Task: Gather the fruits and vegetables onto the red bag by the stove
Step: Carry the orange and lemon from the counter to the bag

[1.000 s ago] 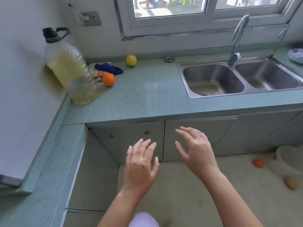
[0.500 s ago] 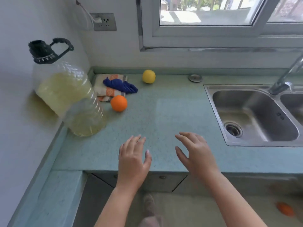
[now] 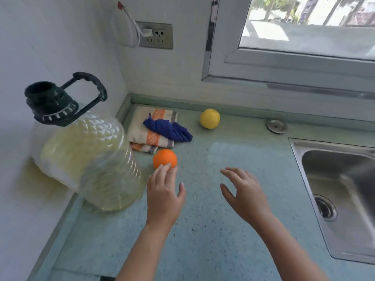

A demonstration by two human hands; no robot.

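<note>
An orange [image 3: 164, 160] lies on the green counter [image 3: 213, 230] beside the big oil bottle. A yellow fruit [image 3: 209, 118] rests farther back near the wall. My left hand [image 3: 164, 194] is open, palm down, with its fingertips at the front of the orange. My right hand [image 3: 244, 194] hovers open over the counter to the right, holding nothing. The red bag and the stove are out of view.
A large plastic oil bottle [image 3: 87, 155] with a dark cap stands at the left. A folded striped towel [image 3: 150, 132] with a blue cloth [image 3: 168, 129] on it lies in the corner. A steel sink [image 3: 341, 195] is at the right, a round metal cap [image 3: 276, 126] behind it.
The view has closed in on the counter. Both hands have reached forward over it, and my left hand's fingertips have arrived at the orange.
</note>
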